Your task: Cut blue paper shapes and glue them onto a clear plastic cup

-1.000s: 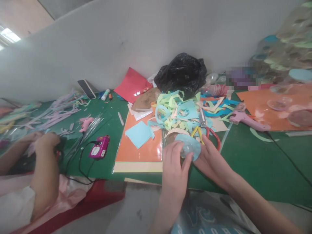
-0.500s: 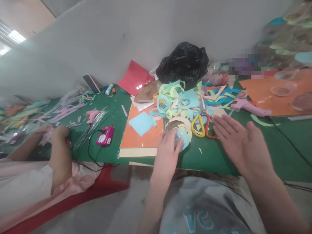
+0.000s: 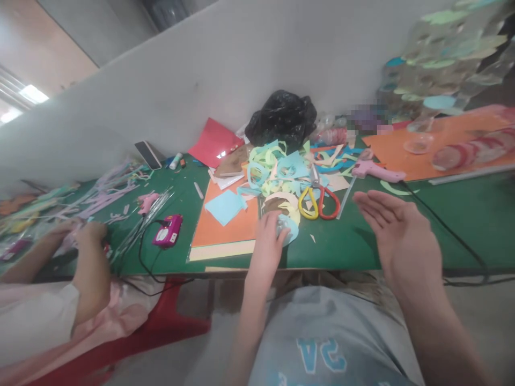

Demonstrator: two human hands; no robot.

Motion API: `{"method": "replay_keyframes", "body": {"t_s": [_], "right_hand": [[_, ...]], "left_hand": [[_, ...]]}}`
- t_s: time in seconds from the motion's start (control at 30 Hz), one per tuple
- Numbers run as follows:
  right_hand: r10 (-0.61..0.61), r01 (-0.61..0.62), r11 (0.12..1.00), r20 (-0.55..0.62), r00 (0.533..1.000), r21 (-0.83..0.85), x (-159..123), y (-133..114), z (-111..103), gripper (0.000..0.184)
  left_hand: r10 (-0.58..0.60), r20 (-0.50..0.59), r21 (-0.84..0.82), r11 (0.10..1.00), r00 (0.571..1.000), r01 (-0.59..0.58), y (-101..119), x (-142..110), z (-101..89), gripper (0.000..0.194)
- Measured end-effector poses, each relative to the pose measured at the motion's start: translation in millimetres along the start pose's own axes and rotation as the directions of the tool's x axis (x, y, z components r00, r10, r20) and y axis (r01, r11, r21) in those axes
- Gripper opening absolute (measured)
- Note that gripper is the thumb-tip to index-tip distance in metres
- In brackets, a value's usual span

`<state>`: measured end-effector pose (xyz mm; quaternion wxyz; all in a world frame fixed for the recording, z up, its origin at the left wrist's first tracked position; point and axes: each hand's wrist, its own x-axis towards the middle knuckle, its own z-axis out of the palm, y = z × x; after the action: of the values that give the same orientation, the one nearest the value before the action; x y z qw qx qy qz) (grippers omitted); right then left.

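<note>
My left hand [image 3: 269,236] is closed on a light-blue round paper piece [image 3: 293,229] at the table's front. Something clear, perhaps plastic, lies over the paper under my fingers, which partly hide it. My right hand [image 3: 402,230] hovers over the green table with its palm turned inward, fingers stretched out and nothing in it. Between the hands lie scissors [image 3: 319,203] with one yellow and one red handle. Beyond my right hand rests a pink glue gun [image 3: 378,171] with a clear stick near its nozzle.
Cut paper scraps [image 3: 277,169] are heaped behind my left hand, before a black plastic bag [image 3: 281,118]. An orange sheet [image 3: 225,233] carries a blue paper square [image 3: 226,207]. At right lies a red-and-white bottle [image 3: 475,150]. On the left another person's hands [image 3: 90,233] work beside a magenta box [image 3: 167,231].
My right hand has moved right, away from the scissors, whose handles now show fully. The view has turned rightward, bringing more of the bottle in. My left hand still grips the blue paper.
</note>
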<state>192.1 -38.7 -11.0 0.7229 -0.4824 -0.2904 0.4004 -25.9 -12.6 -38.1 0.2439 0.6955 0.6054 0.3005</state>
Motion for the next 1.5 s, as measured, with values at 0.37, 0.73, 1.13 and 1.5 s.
{"method": "replay_keyframes", "body": {"t_s": [0.37,0.73,1.13,1.5], "right_hand": [[-0.090,0.185,0.724,0.175,0.981,-0.665,-6.8,-2.0,-3.4,0.039],[0.119,0.032,0.884,0.291,0.949,-0.466,-23.7,19.3,8.2,0.045],[0.118,0.045,0.925,0.398,0.910,-0.378,-36.5,33.9,14.2,0.040],[-0.523,0.888,0.155,0.727,0.445,-0.433,-25.1,23.2,10.7,0.050]], "left_hand": [[-0.098,-0.054,-0.020,0.995,0.994,0.097,0.8,-1.5,0.2,0.029],[0.088,-0.109,0.004,0.996,0.990,-0.088,48.7,-21.6,-37.2,0.033],[0.100,0.127,-0.195,0.978,0.987,-0.074,47.4,-27.6,-32.4,0.054],[-0.035,0.364,-0.791,0.516,0.931,0.329,47.6,-13.3,-31.8,0.079]]}}
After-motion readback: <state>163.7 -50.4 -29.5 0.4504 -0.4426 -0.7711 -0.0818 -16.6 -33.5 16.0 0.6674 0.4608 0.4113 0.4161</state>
